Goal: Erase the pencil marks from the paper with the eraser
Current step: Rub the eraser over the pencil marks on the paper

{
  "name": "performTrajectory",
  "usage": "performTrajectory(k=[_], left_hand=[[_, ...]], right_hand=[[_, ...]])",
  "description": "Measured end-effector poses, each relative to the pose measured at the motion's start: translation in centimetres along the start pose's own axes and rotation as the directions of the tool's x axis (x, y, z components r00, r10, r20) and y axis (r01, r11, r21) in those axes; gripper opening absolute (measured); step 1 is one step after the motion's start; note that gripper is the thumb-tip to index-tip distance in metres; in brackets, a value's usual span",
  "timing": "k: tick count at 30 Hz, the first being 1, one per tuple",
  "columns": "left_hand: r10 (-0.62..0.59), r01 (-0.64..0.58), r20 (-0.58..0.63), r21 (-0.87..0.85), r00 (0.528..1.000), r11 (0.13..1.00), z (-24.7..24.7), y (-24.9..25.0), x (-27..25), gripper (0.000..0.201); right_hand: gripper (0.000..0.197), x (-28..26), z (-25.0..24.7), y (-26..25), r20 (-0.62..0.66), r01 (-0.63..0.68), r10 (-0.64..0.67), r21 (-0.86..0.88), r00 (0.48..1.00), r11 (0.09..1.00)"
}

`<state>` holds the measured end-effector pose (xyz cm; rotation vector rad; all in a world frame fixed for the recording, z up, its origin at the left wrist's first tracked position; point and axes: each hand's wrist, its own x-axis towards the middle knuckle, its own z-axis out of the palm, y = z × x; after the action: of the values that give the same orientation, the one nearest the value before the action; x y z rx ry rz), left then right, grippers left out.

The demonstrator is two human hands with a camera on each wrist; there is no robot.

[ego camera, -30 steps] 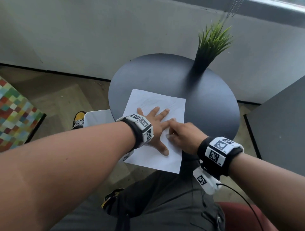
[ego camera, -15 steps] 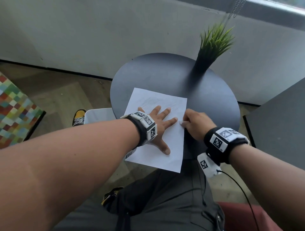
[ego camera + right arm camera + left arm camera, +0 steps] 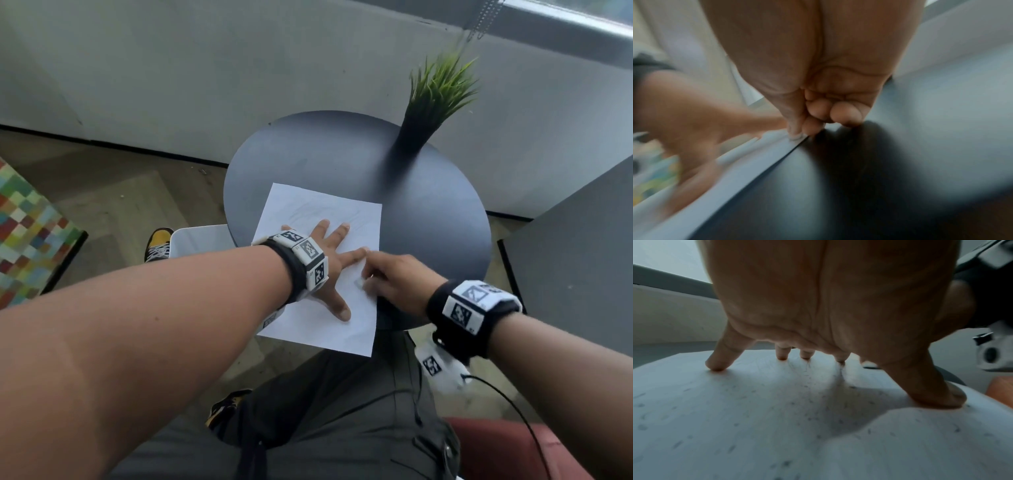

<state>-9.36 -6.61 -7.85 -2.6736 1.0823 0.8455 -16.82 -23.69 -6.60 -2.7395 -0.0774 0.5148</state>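
A white sheet of paper (image 3: 308, 212) with faint pencil marks lies on the round dark table (image 3: 308, 150), its near end hanging over the table's edge. My left hand (image 3: 334, 246) lies flat on the sheet with fingers spread, pressing it down; the left wrist view shows the fingertips (image 3: 717, 365) on the paper (image 3: 756, 418) amid eraser crumbs. My right hand (image 3: 387, 274) pinches a small white eraser (image 3: 359, 283) and presses it on the paper near the right edge. In the blurred right wrist view the eraser (image 3: 796, 137) sits under curled fingers at the paper's edge (image 3: 748, 164).
A green grass plant in a dark pot (image 3: 416, 133) stands at the table's far right. A grey surface (image 3: 582, 240) lies to the right, a white bin (image 3: 202, 241) and a checked cushion (image 3: 27, 233) to the left. My legs are below the table.
My right hand slid with the eraser out to the paper's right edge, then back inward and toward me. The left hand stayed flat on the sheet.
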Motion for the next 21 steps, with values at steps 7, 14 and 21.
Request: performTrajectory(k=[7, 14, 21], left_hand=[[0.005, -0.005, -0.016, 0.004, 1.0, 1.0, 0.3, -0.3, 0.1, 0.131], [-0.007, 0.009, -0.065, 0.021, 0.998, 1.0, 0.7, 0.2, -0.6, 0.13], [-0.058, 0.056, -0.052, -0.036, 0.997, 0.998, 0.9, -3.2, -1.3, 0.129]], right_hand=[[0.01, -0.9, 1.4, -2.2, 0.056, 0.14, -0.136, -0.074, 0.989, 0.987], [0.012, 1.8, -1.2, 1.0, -0.082, -0.126, 0.132, 0.075, 0.988, 0.989], [0.013, 2.0, -1.2, 1.0, -0.072, -0.148, 0.151, 0.057, 0.986, 0.987]])
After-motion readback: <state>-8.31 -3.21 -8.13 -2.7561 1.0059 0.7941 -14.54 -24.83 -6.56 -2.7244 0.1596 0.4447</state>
